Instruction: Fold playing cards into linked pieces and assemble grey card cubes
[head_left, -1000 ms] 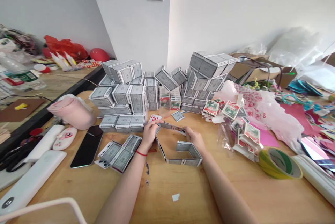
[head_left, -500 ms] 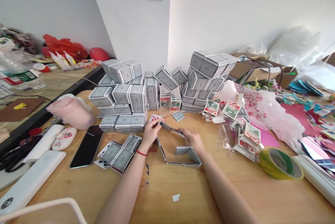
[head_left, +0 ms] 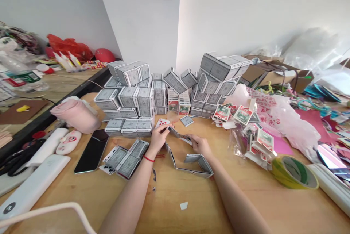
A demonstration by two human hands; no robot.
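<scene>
Both hands pinch a bent strip of joined playing cards over the worktop's middle.
In the head view, the left hand (head_left: 158, 139), a red bracelet (head_left: 149, 158) at its wrist, grips the strip (head_left: 202, 164) between thumb and fingertips at its far part; the right hand (head_left: 201, 145) pinches the same stretch farther right. The rest of the strip stands on edge, bent into an open loop on the worktop (head_left: 169, 217). Toward the far edge, blocks of playing cards (head_left: 135, 97) are stacked, with printed card boxes (head_left: 179, 103) between the stacks. Loose cards (head_left: 128, 159) lie left of the left wrist, and a smartphone (head_left: 91, 152) lies nearer the left edge. Rightward sits a yellow tape roll (head_left: 281, 179).
</scene>
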